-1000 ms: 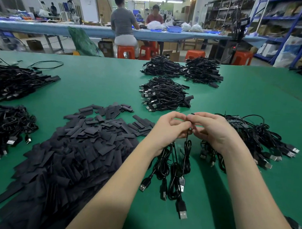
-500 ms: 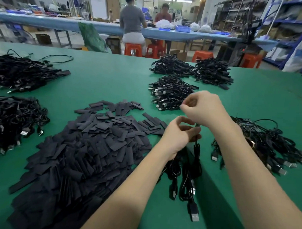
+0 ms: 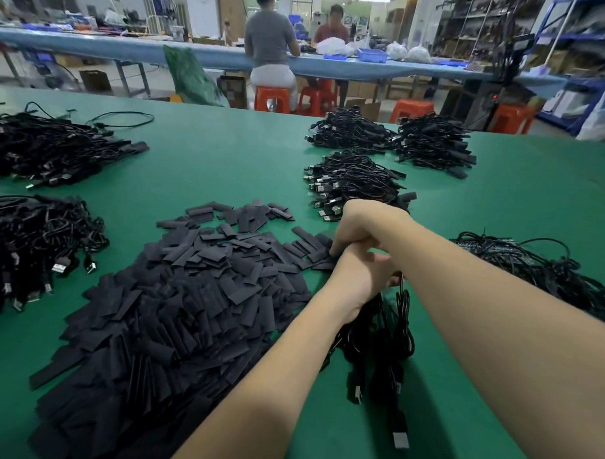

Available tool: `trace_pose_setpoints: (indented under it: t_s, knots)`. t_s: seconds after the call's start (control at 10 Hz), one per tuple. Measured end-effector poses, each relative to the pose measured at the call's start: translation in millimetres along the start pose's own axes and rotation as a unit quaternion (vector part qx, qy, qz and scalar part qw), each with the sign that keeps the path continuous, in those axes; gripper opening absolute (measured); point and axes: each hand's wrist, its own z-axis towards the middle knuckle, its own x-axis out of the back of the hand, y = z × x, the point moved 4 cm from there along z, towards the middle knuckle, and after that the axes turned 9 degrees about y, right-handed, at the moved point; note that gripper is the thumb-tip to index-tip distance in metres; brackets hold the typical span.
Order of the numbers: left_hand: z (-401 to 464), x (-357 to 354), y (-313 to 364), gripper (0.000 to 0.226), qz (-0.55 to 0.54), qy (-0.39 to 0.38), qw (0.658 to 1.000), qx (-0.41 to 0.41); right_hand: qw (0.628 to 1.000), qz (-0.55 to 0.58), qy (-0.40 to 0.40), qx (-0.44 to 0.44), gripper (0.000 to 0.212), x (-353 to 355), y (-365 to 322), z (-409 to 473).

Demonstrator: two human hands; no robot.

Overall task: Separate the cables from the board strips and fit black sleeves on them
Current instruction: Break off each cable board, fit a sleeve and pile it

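Right hand: the right hand [image 3: 361,228] crosses over the left wrist and reaches to the near edge of the sleeve pile; its fingertips [image 3: 334,250] point down onto the flat sleeves at that edge. Whether they have pinched one, I cannot tell; the hand hides the tips.

Left hand: the left hand [image 3: 361,283] is closed around the tops of a bunch of cables [image 3: 379,338], which hang down from the fist to the green table [image 3: 228,165].

Sleeves: the heap of black sleeves [image 3: 188,311] lies to the left of both hands; the nearest loose ones sit directly under the right fingertips, just beyond the left fist.

Long axis: the sleeves by the fingertips lie flat, slanting from far-left to near-right.

Cable ends: the plugs [image 3: 400,438] rest on the table toward the person, below the fist.

Unworked cables: a tangle on board strips [image 3: 519,257] lies to the right, well apart.

Nearer hand: the right one, already at the sleeves; the left looks tied up holding.

Likely step: picking one sleeve to slide onto a held cable.
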Motion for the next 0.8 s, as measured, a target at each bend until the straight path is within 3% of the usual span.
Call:
trace_pose_setpoints:
  t_s: [0.1, 0.2, 0.3, 0.4, 0.5, 0.7, 0.8]
  knots:
    - [0, -3, -1, 0.025, -0.045, -0.001, 0.999, 0.019, 0.991, 0.13, 0.037, -0.018, 0.021, 2, 17, 7]
    - [2, -6, -1, 0.025, -0.115, -0.006, 0.991, 0.066, 0.948, 0.265, 0.176, -0.026, 0.012, 21, 36, -8]
    - [5, -5, -2, 0.027, -0.155, -0.007, 0.985, 0.076, 0.849, 0.432, 0.299, -0.054, 0.017, 25, 70, -36]
    - [6, -1, -3, 0.026, -0.184, -0.018, 0.979, 0.089, 0.698, 0.657, 0.276, -0.069, 0.024, -6, 95, -69]
    - [6, 2, -2, 0.024, -0.222, -0.042, 0.968, 0.108, 0.579, 0.771, 0.244, -0.106, 0.017, -42, 106, -97]
    - [6, 6, 1, 0.022, -0.285, -0.065, 0.949, 0.12, 0.437, 0.879, 0.175, -0.082, 0.036, -63, 95, -102]
    - [6, 7, 1, 0.018, -0.304, -0.069, 0.941, 0.13, 0.412, 0.896, 0.16, -0.052, 0.021, -61, 91, -97]
